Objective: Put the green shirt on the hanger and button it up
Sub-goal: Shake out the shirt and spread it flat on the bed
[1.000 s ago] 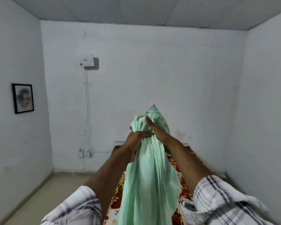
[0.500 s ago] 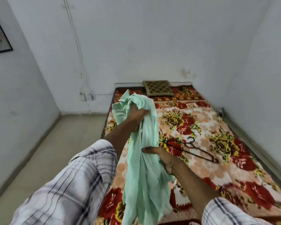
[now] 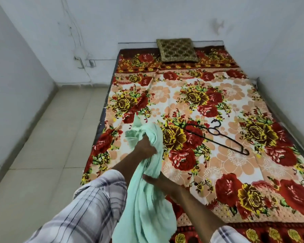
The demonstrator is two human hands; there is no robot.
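Head view.

1. Position of the task items. The green shirt (image 3: 147,207) is off the bed (image 3: 235,95), bunched into a loose rope and hanging in front of the person, over the bed's near left corner. The hanger (image 3: 218,135), dark and thin, lies flat on the floral bed cover to the right of the shirt, apart from it and held by neither hand. Its hook points toward the far wall.

2. State of the hands. The left hand (image 3: 145,146) grips the bunched upper end of the shirt, its fingers curled round the gathered cloth. The right hand (image 3: 158,181) lies against the shirt lower down, at the cloth's right edge. Its fingers run in behind a fold, so it cannot be told whether they close on the cloth.

3. Step in hand. Judged from the layout, the shirt is being sorted out to find the collar and shoulders. Mounting on the hanger has not begun, and no buttons are visible.

4. Next move. The shirt needs to be opened out so that the collar and one shoulder are exposed. One hand must then be freed to reach right for the hanger.

5. Other items. A patterned cushion (image 3: 176,50) rests at the head of the bed.
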